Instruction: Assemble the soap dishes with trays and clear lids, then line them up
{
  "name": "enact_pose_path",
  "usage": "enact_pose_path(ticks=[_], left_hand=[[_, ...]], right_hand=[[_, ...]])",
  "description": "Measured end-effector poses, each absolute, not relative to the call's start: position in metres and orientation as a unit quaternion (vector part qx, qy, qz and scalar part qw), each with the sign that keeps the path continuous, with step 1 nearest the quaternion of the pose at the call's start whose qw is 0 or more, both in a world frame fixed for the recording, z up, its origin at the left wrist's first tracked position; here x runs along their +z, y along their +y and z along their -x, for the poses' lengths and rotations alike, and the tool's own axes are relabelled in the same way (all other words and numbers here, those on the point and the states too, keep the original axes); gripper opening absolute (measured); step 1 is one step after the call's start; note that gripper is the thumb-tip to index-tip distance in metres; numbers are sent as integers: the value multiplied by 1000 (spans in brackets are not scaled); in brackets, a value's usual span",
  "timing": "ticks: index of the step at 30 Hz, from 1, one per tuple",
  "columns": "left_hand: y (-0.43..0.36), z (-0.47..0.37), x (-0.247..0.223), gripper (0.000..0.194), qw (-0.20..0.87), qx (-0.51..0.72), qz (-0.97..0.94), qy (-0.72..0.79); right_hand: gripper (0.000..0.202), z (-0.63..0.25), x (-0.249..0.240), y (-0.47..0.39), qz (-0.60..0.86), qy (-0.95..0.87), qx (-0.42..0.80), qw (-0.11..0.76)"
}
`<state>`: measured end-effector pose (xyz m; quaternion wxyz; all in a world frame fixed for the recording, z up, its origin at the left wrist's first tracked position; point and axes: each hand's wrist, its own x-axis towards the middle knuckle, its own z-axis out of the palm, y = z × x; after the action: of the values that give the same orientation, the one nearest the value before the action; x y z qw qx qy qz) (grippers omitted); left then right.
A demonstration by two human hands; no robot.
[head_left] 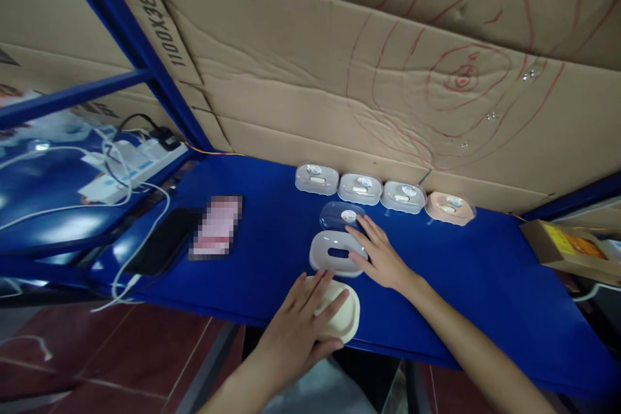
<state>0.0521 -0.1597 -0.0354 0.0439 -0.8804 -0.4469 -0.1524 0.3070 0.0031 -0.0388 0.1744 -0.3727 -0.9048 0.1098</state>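
Note:
Near the front edge of the blue table, my left hand [303, 320] lies with fingers spread over a shallow cream oval dish [350, 314]. Just beyond it sits a pale grey rounded part [320, 251] with an oval hole in its middle. My right hand [381, 255] reaches in from the right, fingers apart, at the right side of this grey part. Its upper fingertips overlap the edge of a clear plastic lid [332, 215] with a round sticker; whether they press on it I cannot tell.
Several lidded boxes, including a grey box [317, 180] and a peach box [451, 209], stand in a row along the cardboard wall [291, 77]. Leftward lie a blurred-out phone [217, 228], a black device [167, 242] and a white power strip [133, 174] with cables. A carton [557, 246] is at right.

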Motion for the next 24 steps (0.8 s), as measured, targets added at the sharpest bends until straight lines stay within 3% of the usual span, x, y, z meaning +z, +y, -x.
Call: enact_pose_path(ticks=[8,16,24], left_hand=[[-161,6,-38,60,101,-158,830,-526],[-138,57,-37,49,82,-182,789,-581],[-107,58,-37,48,83,-191,779,-591]], right_hand=[[62,-213,-30,24,315,-931,110,146],[61,-114,-19,58,298,-945,73,114],[62,-119,3,117,378,-915,21,141]])
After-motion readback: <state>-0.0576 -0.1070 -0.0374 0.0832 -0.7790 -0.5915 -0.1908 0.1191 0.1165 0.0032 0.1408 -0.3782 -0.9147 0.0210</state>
